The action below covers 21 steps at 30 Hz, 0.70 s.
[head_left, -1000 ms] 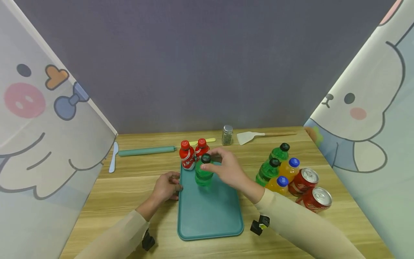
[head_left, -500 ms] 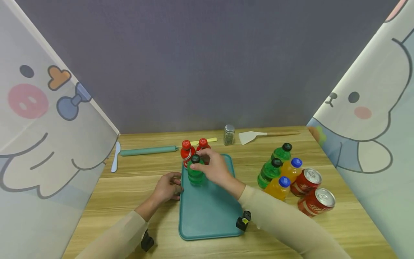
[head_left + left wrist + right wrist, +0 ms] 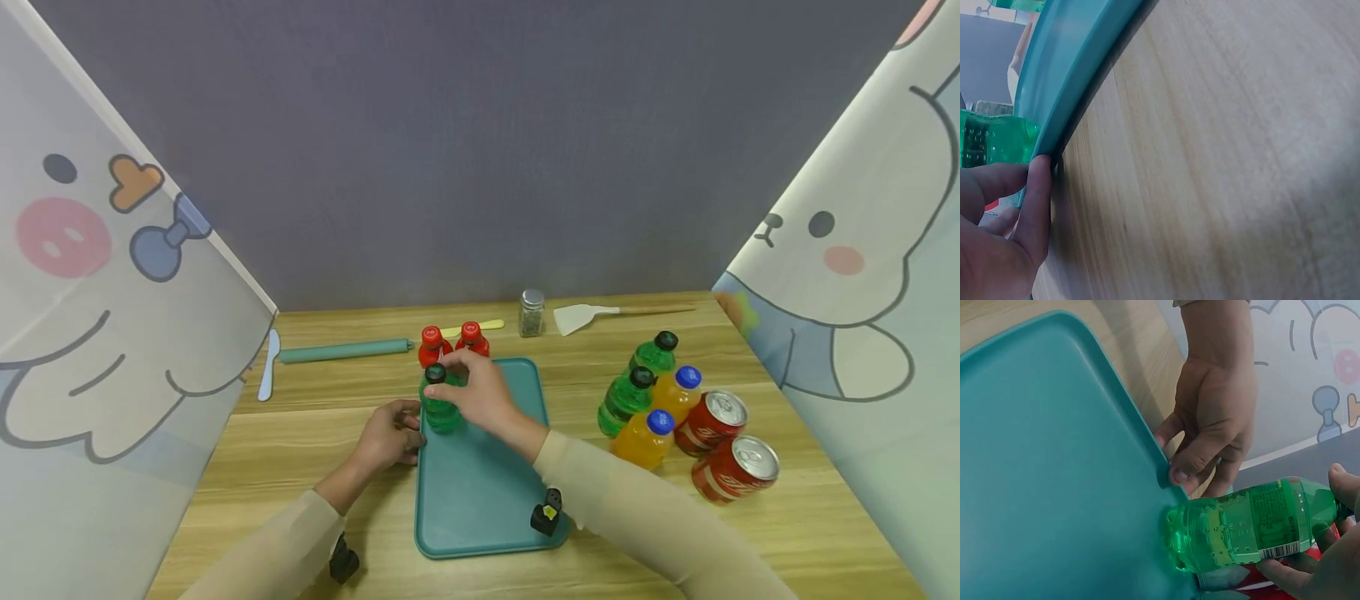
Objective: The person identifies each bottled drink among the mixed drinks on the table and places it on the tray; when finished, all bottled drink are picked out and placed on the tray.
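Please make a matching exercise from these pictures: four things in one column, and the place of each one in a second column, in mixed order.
Things:
1. green bottle
2. spice jar
3. red cans
4. left hand

Places:
A. at the tray's left edge
B. at the table's right side, beside the orange bottles
C. held by the right hand over the tray
D. near the back wall, beside the white spatula

Pairs: 1-C, 2-D, 3-B, 4-A

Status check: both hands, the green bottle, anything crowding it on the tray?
Right hand grips green bottle near its cap, over tray. Left hand holds tray's left rim. Two red bottles close behind.
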Each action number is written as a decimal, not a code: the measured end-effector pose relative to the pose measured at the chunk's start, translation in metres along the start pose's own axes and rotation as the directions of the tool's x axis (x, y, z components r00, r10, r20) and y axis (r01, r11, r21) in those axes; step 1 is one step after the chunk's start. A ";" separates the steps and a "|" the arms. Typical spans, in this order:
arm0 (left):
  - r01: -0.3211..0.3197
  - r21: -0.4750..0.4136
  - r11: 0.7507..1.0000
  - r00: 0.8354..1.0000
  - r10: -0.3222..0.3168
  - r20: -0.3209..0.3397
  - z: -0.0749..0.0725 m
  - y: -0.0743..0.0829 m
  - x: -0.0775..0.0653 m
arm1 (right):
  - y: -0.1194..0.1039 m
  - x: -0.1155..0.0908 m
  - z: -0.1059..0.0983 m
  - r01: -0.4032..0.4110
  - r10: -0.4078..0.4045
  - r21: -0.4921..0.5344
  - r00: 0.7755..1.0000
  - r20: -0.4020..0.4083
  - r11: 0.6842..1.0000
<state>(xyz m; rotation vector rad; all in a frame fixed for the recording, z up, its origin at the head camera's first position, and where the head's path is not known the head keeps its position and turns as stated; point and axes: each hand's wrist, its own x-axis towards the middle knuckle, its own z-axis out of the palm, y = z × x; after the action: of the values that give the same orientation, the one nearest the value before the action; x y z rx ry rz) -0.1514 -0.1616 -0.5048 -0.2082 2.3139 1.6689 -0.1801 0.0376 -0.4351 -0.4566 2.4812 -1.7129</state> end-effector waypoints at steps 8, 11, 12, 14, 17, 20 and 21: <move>0.008 0.008 1.000 1.000 -0.008 0.001 0.000 0.000 0.001 | -0.006 -0.003 0.010 -0.017 0.016 -0.021 1.000 -0.007 1.000; 0.005 0.012 1.000 1.000 -0.005 -0.003 0.000 0.000 0.001 | -0.004 -0.004 0.012 -0.003 0.003 -0.017 1.000 -0.009 1.000; 0.005 0.012 1.000 1.000 -0.005 -0.005 0.000 0.000 0.001 | -0.003 -0.004 0.012 0.004 -0.004 -0.010 1.000 -0.009 1.000; 0.008 0.014 1.000 1.000 -0.008 -0.007 0.000 -0.001 0.001 | -0.002 -0.005 0.012 0.014 -0.014 -0.008 1.000 -0.003 1.000; 0.012 0.019 1.000 1.000 -0.012 -0.007 0.000 -0.001 0.002 | 0.001 -0.005 0.011 0.020 -0.020 -0.002 1.000 0.023 1.000; 0.012 0.020 1.000 1.000 -0.012 -0.004 0.001 -0.001 0.002 | 0.002 -0.007 0.007 0.022 -0.023 0.006 0.998 0.054 1.000; 0.012 0.020 1.000 1.000 -0.012 -0.004 0.001 -0.001 0.002 | 0.002 -0.008 0.006 0.024 -0.024 0.009 0.998 0.066 1.000</move>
<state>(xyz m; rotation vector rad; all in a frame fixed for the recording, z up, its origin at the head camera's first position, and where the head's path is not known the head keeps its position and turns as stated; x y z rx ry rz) -0.1530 -0.1612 -0.5066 -0.2212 2.3266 1.6399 -0.1717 0.0349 -0.4399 -0.5351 2.4317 -1.6878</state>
